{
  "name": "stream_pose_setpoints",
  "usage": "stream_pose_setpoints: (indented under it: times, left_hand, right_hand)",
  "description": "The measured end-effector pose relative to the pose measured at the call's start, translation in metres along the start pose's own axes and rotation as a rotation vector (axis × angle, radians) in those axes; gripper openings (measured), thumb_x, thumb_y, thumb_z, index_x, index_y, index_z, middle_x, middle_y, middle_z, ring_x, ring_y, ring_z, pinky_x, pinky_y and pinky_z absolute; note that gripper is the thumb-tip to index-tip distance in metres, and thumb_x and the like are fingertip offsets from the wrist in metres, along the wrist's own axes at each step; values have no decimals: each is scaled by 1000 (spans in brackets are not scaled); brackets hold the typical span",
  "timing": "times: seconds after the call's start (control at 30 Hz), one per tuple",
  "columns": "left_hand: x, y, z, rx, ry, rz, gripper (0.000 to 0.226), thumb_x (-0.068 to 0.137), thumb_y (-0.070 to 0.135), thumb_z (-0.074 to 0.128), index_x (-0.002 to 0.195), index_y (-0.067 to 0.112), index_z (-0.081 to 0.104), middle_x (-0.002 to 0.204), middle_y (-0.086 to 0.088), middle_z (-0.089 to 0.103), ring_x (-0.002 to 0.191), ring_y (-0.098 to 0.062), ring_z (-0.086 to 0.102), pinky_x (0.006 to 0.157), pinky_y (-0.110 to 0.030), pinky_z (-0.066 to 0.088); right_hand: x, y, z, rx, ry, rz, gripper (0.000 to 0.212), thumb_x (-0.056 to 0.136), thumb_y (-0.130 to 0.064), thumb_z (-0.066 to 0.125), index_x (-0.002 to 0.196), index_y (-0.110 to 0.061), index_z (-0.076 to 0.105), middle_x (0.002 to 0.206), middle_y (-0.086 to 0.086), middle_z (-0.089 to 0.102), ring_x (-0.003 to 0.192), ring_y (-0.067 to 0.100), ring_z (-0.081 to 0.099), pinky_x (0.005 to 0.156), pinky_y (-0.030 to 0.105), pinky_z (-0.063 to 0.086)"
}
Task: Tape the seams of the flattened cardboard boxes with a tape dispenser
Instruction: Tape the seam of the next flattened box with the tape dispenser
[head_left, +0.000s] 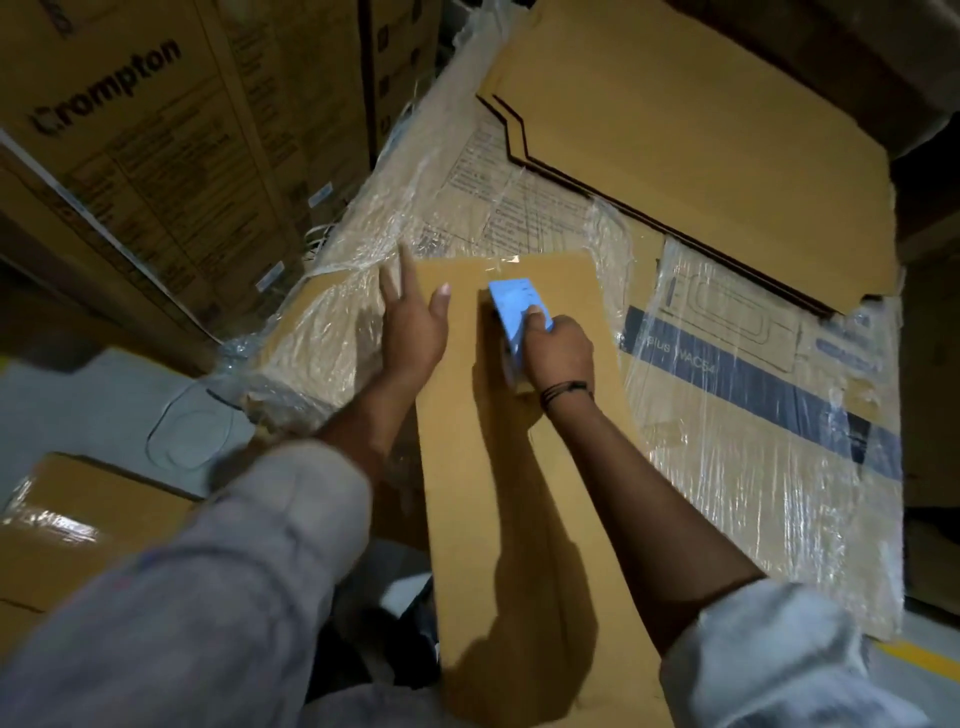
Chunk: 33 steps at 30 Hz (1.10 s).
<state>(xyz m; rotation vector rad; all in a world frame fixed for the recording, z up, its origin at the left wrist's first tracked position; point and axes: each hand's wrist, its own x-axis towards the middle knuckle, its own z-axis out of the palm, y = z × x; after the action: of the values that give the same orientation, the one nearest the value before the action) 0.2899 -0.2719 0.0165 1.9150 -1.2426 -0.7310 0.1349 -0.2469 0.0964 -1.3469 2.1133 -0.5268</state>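
The fingers (537, 318) of the right hand (558, 351) curl round the blue tape dispenser (511, 306), the left hand (413, 327) presses flat and spread on the flattened cardboard box (519, 519), and with the dispenser at its far end by a glint of tape (501, 260), the seam looks barely begun.

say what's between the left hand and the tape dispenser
Head view: only a bare strip of the flattened box separates left hand and tape dispenser.
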Motion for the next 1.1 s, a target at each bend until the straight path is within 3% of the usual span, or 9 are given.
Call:
stream_pose_setpoints:
  times: [0.07,0.13,0.2,0.27,0.5,0.73,0.9,0.97,1.1]
  left_hand:
    - [37,21,7,233,-70,174,67,108,38,51,167,37,20,177,-8,5,158,-39,20,123,-52,27]
    - [66,45,16,343,-195,339,52,108,43,50,158,40,42,173,0,26,158,-35,22,127,-52,19]
    - [82,66,26,274,-376,417,43,105,50,53,145,39,61,157,3,55,148,-26,45,121,-42,32]
    - [87,77,36,233,-516,439,40,101,56,56,137,40,68,143,9,66,136,-18,59,113,-38,44]
    - [94,74,45,274,-456,485,34,102,57,54,130,46,71,137,11,70,129,-20,63,101,-34,48]
    - [106,69,42,377,-465,597,41,103,64,45,121,44,75,126,2,75,118,-30,67,89,-39,45]
    - [104,69,40,406,-458,626,46,103,68,41,123,44,75,123,-5,76,120,-37,65,91,-43,46]
    - [103,69,39,406,-465,642,44,104,65,43,124,42,75,125,-5,76,119,-37,65,90,-42,46]
    - [105,68,37,414,-473,659,46,102,68,41,122,44,75,122,-4,77,113,-37,68,89,-42,49]
  right_hand:
    - [17,-5,-8,72,-4,106,55,105,-46,42,125,1,61,129,23,64,116,40,60,80,33,40]
    - [24,-8,-12,95,-26,160,56,104,-45,45,131,2,59,134,23,61,120,40,59,82,33,41]
    - [26,-7,-12,83,-44,169,57,103,-45,46,131,2,58,135,23,61,120,40,59,85,34,44]
    - [23,-5,-9,78,-42,172,57,103,-46,45,130,2,59,134,22,62,119,39,60,82,33,43]
    - [18,-3,-9,78,-64,198,59,100,-56,45,122,-3,62,122,18,66,107,37,63,81,36,47]
    - [-22,19,-7,64,-26,131,47,103,-54,40,87,-13,53,85,5,59,81,30,57,58,33,33]
    - [-75,40,-8,55,7,127,49,103,-57,40,88,-12,55,79,4,62,78,29,62,67,41,48]
    - [-102,52,-10,51,20,121,48,103,-59,40,88,-15,55,78,3,64,73,24,63,65,40,50]
    - [-171,78,-21,100,29,104,40,101,-57,43,79,-24,48,65,-7,54,58,6,51,56,31,40]
